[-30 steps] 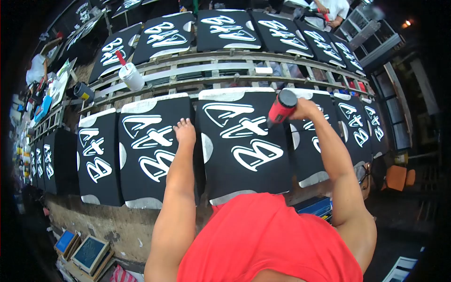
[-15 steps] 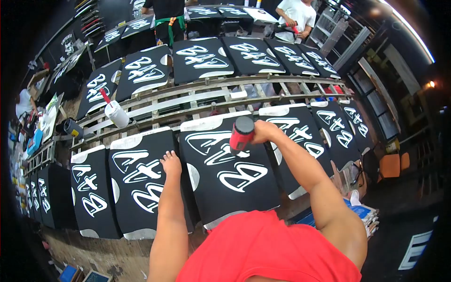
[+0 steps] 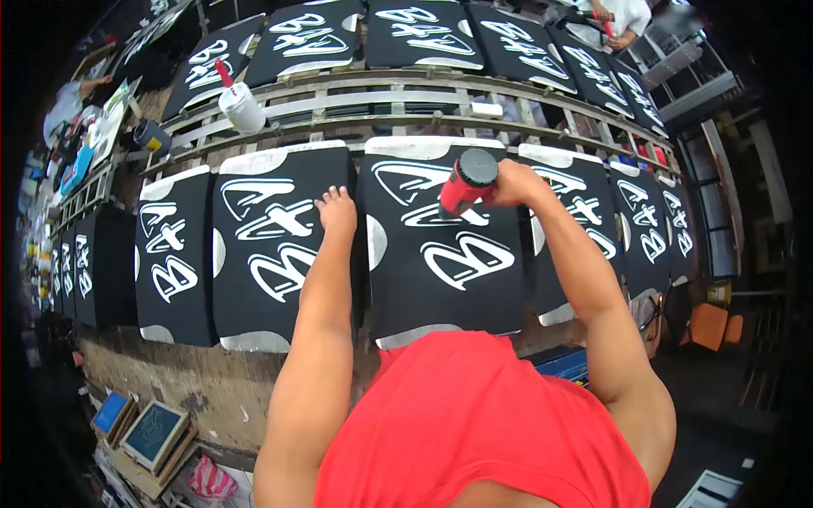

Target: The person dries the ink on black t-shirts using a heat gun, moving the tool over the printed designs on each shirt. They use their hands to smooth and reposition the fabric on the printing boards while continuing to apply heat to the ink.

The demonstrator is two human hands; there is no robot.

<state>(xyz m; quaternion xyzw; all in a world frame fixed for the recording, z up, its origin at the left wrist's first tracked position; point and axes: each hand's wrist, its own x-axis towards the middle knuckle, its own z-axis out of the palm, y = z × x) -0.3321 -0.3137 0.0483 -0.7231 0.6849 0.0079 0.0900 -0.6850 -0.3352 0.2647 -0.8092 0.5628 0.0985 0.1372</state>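
My right hand (image 3: 517, 183) is wrapped around a red heat gun (image 3: 460, 196) with a dark round end cap. The gun's nozzle points down at a black shirt (image 3: 406, 296) with white outlined lettering, close above the print. Whether the nozzle touches the fabric cannot be made out. My left hand (image 3: 337, 208) is open, its fingers spread, over the right edge of the neighbouring black shirt (image 3: 254, 262), which carries the same lettering. Both shirts lie flat on boards, with pale board ends showing around them.
More printed black shirts (image 3: 174, 254) run along both rows. Wooden rails (image 3: 339, 106) between the rows bear a white container (image 3: 241, 108) with a red handle. Another person's hand (image 3: 622, 39) is at the top right near a red tool. Framed screens (image 3: 154, 434) lie lower left.
My view has tilted downward, so the shirts and rails appear higher in the picture. The heat gun stays over the same shirt's lettering, and my left hand remains at the neighbouring shirt's edge.
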